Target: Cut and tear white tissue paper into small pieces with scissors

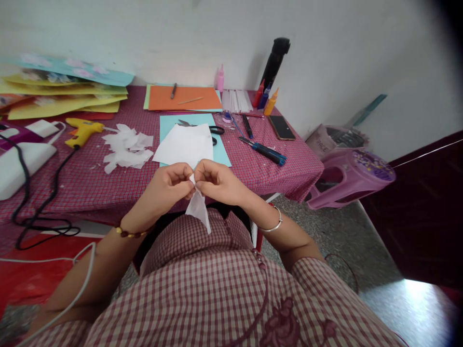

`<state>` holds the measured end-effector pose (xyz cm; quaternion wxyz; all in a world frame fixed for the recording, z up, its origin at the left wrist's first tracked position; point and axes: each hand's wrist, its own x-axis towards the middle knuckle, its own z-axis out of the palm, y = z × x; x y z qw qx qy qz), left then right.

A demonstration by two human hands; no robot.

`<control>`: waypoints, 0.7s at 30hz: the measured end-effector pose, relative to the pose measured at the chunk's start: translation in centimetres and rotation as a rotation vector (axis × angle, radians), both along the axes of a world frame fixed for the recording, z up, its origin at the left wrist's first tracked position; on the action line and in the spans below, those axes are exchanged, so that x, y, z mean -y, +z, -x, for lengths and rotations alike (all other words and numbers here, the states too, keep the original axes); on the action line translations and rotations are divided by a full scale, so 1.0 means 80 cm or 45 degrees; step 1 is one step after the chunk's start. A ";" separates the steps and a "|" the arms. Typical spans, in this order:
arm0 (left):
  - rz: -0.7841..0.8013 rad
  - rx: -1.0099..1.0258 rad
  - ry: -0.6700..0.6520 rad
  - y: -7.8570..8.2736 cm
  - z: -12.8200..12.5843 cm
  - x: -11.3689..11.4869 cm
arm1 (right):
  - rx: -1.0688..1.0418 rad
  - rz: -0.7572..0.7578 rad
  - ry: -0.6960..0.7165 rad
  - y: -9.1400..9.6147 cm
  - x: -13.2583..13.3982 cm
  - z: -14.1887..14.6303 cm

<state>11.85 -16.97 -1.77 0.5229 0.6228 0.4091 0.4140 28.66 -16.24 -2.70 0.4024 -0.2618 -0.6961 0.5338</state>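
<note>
Between my two hands, just in front of the table's near edge, is a thin white piece of tissue paper point(198, 212), pinched narrow at the top and hanging loose below. My left hand point(168, 183) grips it with thumb and fingertips from one side. From the other side my right hand point(219, 182) pinches it at the same spot, fingertips almost touching the left ones. Beyond the hands a white sheet point(186, 143) lies on a light blue sheet point(222, 153), partly covering a pair of scissors point(217, 130). Left of these is a pile of twisted white tissue pieces point(126, 144).
A yellow glue gun point(83, 132) and a white power strip point(27, 166) with black cord lie left. Orange paper point(188, 98) is at the back. To the right are a utility knife point(265, 152), a phone point(281, 127), paint bottles point(271, 102) and a pink stool point(350, 178).
</note>
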 end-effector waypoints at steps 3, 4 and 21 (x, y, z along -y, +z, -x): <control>-0.020 -0.035 0.007 0.000 0.000 0.000 | 0.051 -0.049 -0.044 0.000 0.002 -0.001; -0.032 -0.052 0.006 0.001 -0.001 0.000 | 0.068 -0.070 -0.065 0.000 0.002 0.000; -0.025 0.081 -0.097 -0.003 0.003 0.000 | -0.198 0.259 0.092 -0.006 -0.007 -0.002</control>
